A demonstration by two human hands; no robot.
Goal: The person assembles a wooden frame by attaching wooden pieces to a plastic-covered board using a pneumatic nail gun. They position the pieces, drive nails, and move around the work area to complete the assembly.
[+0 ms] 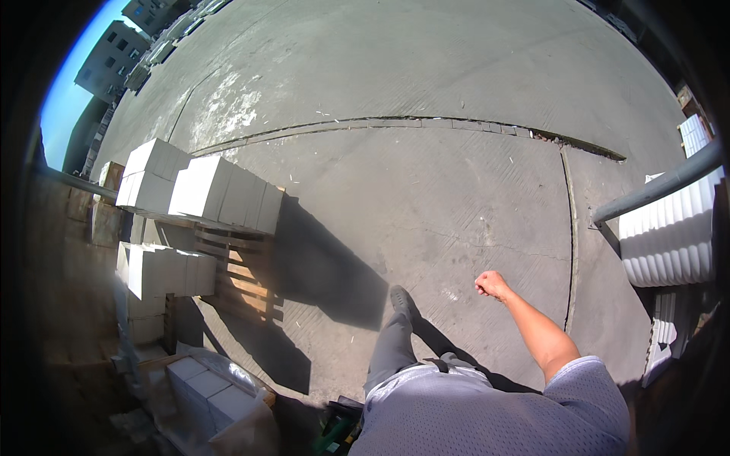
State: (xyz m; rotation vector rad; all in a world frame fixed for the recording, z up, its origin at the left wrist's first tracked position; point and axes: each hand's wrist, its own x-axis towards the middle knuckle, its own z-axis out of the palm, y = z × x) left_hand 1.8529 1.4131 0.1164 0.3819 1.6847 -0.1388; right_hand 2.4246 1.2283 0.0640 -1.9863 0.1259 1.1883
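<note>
My right hand point(493, 285) hangs over the concrete ground at the end of my outstretched bare forearm. Its fingers are curled into a loose fist, and nothing shows in them. No thing touches it. My left hand is out of the picture. Below and left of the right hand, one grey shoe point(401, 298) stands on the concrete under my grey trouser leg. At the lower edge, beside my shirt, part of a green and black object point(334, 433) shows; its kind is too dark to tell.
White blocks point(226, 194) sit stacked on a wooden pallet point(247, 277) at left. Nearer is an open carton point(209, 399) of white blocks. A grey metal pole point(661, 182) and ribbed white stacks point(669, 232) stand at right. A cracked groove point(426, 121) crosses the concrete.
</note>
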